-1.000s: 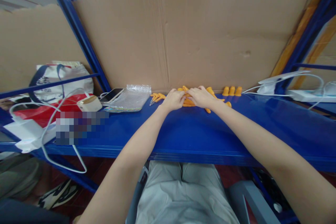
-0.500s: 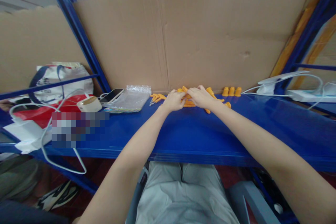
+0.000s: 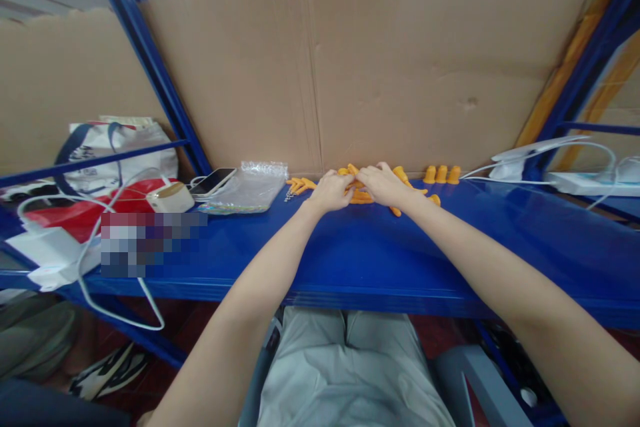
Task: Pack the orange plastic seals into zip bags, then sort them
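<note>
My left hand and my right hand meet over a pile of orange pieces near the back of the blue shelf. Both hands are closed, with bent fingers close together at the fingertips. Whatever is between them is hidden by the hands and too small to name. To the left of my left hand lie slim orange pieces with small metal bits at one end. More orange parts lie beyond my right wrist. Several orange cup-shaped pieces stand in a row further right.
Left of the pieces are a clear plastic bag, a phone, a charger and white cables. A cardboard sheet walls off the back. White cables run along the right, and a blue post rises at left.
Both hands stay in nearly the same place over the orange pieces, with at most slight finger movement. The pieces around them look unmoved.
</note>
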A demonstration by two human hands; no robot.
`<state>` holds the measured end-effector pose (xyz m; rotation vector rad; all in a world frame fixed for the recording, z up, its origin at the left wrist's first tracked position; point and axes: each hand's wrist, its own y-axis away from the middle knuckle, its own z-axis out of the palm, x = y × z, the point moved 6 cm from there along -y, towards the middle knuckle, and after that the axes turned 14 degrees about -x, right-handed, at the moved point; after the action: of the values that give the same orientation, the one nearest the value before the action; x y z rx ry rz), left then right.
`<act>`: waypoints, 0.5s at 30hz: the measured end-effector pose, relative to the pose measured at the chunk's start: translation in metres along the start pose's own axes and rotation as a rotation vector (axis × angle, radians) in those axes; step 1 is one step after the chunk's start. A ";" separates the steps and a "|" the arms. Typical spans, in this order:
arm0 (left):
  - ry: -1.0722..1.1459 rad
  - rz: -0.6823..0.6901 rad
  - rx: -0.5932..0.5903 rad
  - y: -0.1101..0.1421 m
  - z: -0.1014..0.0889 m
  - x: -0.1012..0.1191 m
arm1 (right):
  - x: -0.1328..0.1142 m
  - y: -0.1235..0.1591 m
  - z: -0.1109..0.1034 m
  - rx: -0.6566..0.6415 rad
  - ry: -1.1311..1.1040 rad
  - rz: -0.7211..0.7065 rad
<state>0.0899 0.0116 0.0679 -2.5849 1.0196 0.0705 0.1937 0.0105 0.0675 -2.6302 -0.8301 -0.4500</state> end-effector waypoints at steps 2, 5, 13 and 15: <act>0.001 0.004 0.005 0.000 0.000 0.000 | 0.000 0.000 -0.001 0.030 0.011 -0.012; 0.006 -0.003 -0.002 -0.001 -0.001 0.001 | 0.001 0.001 -0.002 0.063 0.020 -0.026; 0.022 -0.003 0.017 -0.001 -0.001 -0.001 | 0.001 0.002 -0.003 0.064 0.000 0.003; 0.028 0.001 0.033 0.000 -0.001 -0.002 | 0.000 0.003 -0.003 0.050 -0.004 0.004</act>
<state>0.0887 0.0129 0.0693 -2.5626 1.0238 0.0184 0.1949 0.0074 0.0695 -2.5872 -0.8270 -0.4183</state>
